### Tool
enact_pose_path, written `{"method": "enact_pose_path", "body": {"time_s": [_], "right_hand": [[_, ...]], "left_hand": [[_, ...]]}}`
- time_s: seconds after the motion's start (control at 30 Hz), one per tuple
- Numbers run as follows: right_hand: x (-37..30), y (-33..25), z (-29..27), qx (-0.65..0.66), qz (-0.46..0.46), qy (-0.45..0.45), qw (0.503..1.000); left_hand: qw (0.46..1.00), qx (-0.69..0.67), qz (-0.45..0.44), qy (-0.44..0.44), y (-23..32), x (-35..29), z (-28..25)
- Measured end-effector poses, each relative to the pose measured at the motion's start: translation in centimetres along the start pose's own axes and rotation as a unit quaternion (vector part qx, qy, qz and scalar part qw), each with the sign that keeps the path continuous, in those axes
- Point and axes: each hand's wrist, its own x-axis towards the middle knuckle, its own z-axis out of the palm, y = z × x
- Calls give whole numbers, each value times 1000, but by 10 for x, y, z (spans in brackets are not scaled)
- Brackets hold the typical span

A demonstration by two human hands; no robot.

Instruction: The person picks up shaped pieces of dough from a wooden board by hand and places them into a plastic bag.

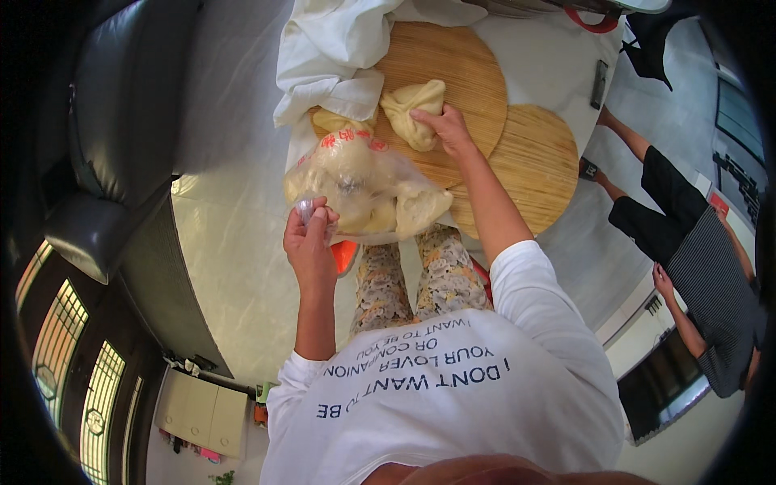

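My right hand [447, 128] grips a large, pale yellow folded bun [414, 111] over the round wooden board, thumb on top. On the left, my left hand [309, 234] pinches the gathered edge of a clear plastic bag [373, 174] with red print. Several pale buns show through the bag's film, and its mouth seems to gape toward the right. Another bun [339, 121] peeks out between the bag and a white cloth [331, 61]. How the fingers sit under the held bun is hidden.
Two round wooden boards overlap on the white table: a far one [453, 61] and a nearer one [537, 174] to the right. A dark oblong object [599, 84] lies near the table's right edge. Another person [703, 267] in dark clothes is at the right. A black sofa [121, 121] stands left.
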Motion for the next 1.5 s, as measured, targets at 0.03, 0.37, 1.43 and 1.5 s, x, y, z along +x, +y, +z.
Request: {"method": "enact_pose_path", "body": {"time_s": [0.03,0.37,1.43,1.5], "right_hand": [[-3,-2,2,-22,-4,7,1000],[-46,-4,-17,-577,-351,175,717],[32,21,11,-671,-247,98,692],[35,29,11,-621,-225,141,738]], "left_hand": [[1000,-4,0,-3,0,0,0],[1000,14,6,-20,-2,1,-3],[1000,-4,8,-28,2,1,-7],[999,-9,8,-33,2,1,-8]]}}
